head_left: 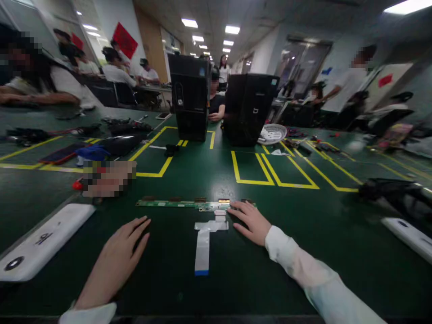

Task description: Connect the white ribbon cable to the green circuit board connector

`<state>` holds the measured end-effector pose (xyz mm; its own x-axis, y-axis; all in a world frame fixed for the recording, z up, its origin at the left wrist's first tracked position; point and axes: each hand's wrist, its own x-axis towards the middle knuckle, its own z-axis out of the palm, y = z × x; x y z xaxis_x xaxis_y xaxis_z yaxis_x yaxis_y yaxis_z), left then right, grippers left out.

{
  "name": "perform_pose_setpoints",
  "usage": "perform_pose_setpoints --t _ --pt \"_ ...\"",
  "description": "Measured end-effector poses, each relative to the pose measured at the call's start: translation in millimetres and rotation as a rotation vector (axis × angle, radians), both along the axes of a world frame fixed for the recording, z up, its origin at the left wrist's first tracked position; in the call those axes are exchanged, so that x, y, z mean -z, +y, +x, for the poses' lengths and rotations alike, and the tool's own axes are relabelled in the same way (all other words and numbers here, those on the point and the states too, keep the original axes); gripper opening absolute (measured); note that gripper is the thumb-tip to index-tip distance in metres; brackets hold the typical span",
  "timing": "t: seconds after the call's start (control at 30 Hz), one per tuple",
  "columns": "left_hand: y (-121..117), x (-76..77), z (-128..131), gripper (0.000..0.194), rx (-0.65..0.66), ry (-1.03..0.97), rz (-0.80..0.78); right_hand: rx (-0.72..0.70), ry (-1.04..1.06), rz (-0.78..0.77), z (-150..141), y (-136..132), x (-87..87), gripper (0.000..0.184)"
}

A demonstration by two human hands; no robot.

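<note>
Under ceiling lights [232, 30], left hand [118, 249] and right hand [254, 222] spread, empty, over green table [249, 285].

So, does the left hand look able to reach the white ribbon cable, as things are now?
Probably yes: the left hand is to the left of the white ribbon cable, fingers spread, and nothing visible stands between them.

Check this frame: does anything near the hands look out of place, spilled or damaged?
Nothing looks spilled or plainly damaged. Only the white ribbon cable, beside the circuit board, looks odd: it forms a T rather than a straight strip, perhaps by design.
</note>
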<state>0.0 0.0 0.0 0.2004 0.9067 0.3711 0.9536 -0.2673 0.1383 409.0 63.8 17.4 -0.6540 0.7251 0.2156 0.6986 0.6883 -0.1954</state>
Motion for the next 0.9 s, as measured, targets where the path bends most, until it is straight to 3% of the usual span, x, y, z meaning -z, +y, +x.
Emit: perform_pose_setpoints --t 0.23,0.4,0.57,0.9 --pt "-2 -2.8 0 0.053 -0.024 0.009 -0.032 -0.065 0.002 0.029 -9 -5 -12.1 0.045" --pt "-3 -1.3 -1 0.053 -0.045 0.019 -0.05 -0.115 -0.047 -0.042 -24 -13 -20.4 0.052" --pt "-5 -4.9 5 0.061 -0.104 -0.04 -0.056 -0.077 -0.095 -0.09 -27 -12 -21.1 0.057" --pt "-3 -3.3 3 0.058 -0.083 -0.007 -0.045 -0.058 -0.1 -0.125 -23 -14 -18.1 0.057"
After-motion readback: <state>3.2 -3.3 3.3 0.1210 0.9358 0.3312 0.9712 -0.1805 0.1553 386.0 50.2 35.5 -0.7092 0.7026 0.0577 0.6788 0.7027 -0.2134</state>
